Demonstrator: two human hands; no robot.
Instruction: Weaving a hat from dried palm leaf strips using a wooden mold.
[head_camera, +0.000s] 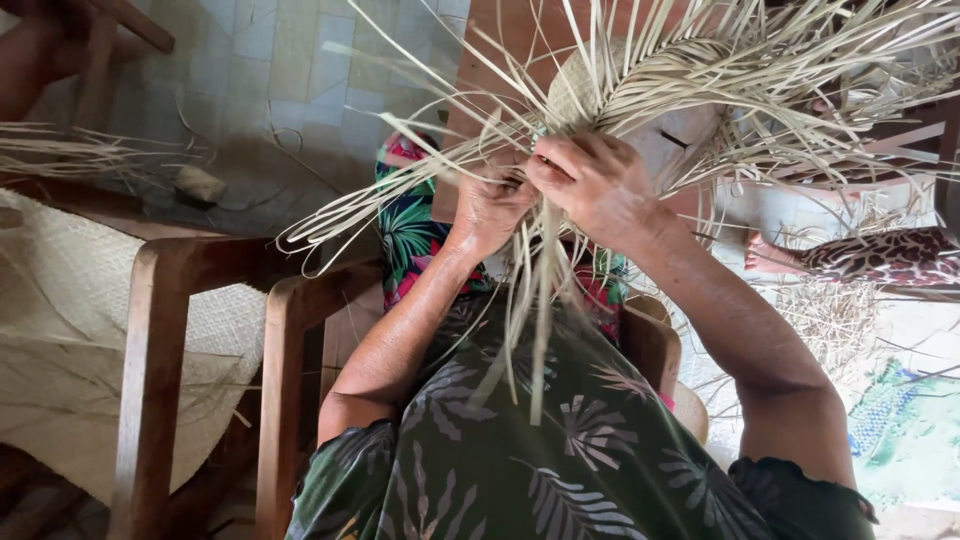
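Note:
A partly woven pale straw piece (625, 85) with a rounded woven crown sits above my lap, with long loose straw strips (400, 190) fanning out left, right and down. My left hand (490, 205) pinches strips at the weave's lower edge. Close beside it, my right hand (590, 185) is closed on a bundle of strips. Both hands nearly touch. Several strips hang down over my leaf-patterned dress (520, 440).
A wooden chair arm (285, 370) stands left of me, with another wooden frame (150, 350) beside it. A woven mat (70, 330) lies at far left. Another person's foot (770, 255) and patterned garment are at right. A stone (198, 185) lies on the tiled floor.

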